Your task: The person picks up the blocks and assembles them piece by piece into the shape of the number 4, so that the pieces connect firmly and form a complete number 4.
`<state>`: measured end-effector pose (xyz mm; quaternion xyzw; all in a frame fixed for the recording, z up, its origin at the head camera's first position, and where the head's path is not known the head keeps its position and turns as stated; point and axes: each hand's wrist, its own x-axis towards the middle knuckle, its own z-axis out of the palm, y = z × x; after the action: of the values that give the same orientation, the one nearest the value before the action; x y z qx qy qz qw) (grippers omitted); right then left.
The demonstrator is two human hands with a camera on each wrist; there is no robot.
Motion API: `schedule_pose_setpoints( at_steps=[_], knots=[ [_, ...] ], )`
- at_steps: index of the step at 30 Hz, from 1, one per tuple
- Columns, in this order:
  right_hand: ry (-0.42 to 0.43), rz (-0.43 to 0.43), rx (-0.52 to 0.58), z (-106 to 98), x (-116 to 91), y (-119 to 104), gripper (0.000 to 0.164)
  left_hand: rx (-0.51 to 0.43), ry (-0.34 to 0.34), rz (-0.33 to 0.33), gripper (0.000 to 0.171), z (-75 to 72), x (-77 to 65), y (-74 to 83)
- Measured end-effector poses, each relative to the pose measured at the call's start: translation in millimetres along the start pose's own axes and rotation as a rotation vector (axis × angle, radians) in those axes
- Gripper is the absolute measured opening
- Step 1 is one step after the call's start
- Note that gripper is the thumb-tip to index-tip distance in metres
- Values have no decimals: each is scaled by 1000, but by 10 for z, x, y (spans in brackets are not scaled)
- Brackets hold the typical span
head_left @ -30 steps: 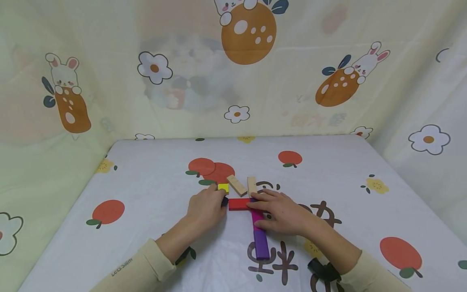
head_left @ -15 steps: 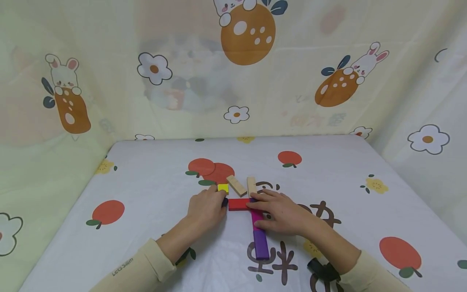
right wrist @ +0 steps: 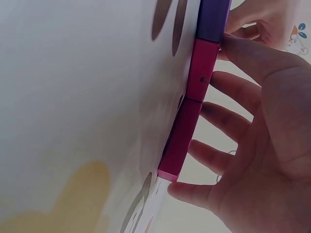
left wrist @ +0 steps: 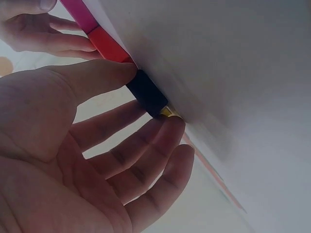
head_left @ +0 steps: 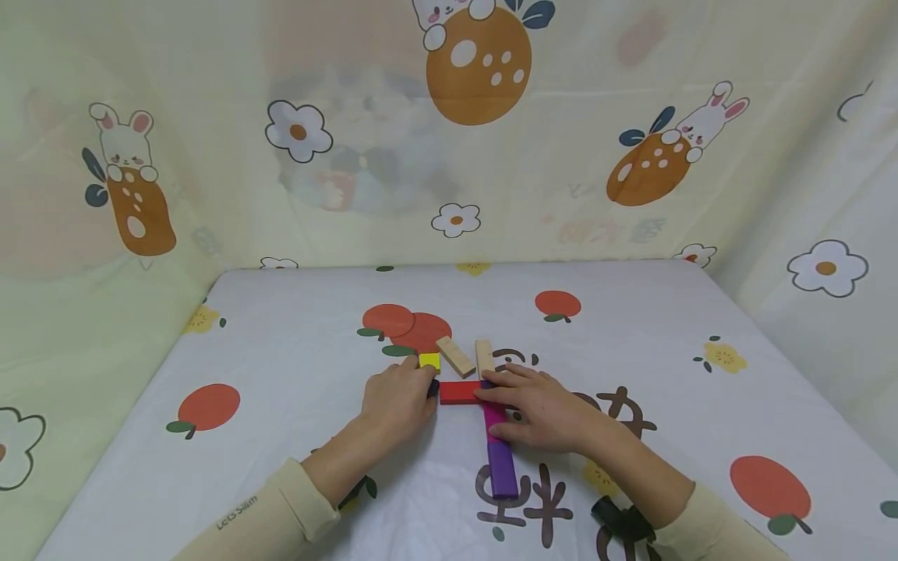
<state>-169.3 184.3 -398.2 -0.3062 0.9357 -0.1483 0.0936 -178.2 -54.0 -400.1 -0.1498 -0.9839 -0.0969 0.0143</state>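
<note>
In the head view my left hand [head_left: 396,397] is at the left end of a row of wooden blocks. Its thumb and fingers pinch a dark block [left wrist: 146,92], with fingertips reaching a yellow block [head_left: 430,362] just beyond. A red block [head_left: 459,393] lies between the dark block and the column on the right. That column has a magenta block [head_left: 495,421] and a purple block [head_left: 502,470] running toward me. My right hand [head_left: 536,405] rests on it with fingers extended, thumb on the magenta block and fingertips over the red block's right end.
Two plain wooden blocks lie behind the row: a slanted block [head_left: 455,357] and a straight block [head_left: 484,358] at the column's far end. A black cylindrical device [head_left: 620,518] sits at the right wrist. The printed tablecloth [head_left: 295,327] meets a hanging curtain [head_left: 379,241] at the back.
</note>
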Motion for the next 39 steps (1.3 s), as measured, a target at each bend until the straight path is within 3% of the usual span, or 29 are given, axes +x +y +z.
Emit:
schedule_pose_setpoints(
  at_steps=[14, 22, 29, 35, 39],
  knots=[
    [12, 6, 2, 33, -18, -24, 53, 21, 15, 20, 38, 24, -33, -6],
    [29, -9, -4, 69, -19, -23, 52, 38, 56, 41, 36, 0, -68, -21],
    [40, -9, -14, 76, -30, -26, 53, 83, 61, 136, 37, -23, -105, -8],
    [37, -4, -8, 73, -31, -35, 53, 94, -26, 237, 47, -23, -205, 5],
    [37, -3, -2, 77, -28, -39, 53, 109, -57, 267, 50, -25, -252, 9]
  ],
)
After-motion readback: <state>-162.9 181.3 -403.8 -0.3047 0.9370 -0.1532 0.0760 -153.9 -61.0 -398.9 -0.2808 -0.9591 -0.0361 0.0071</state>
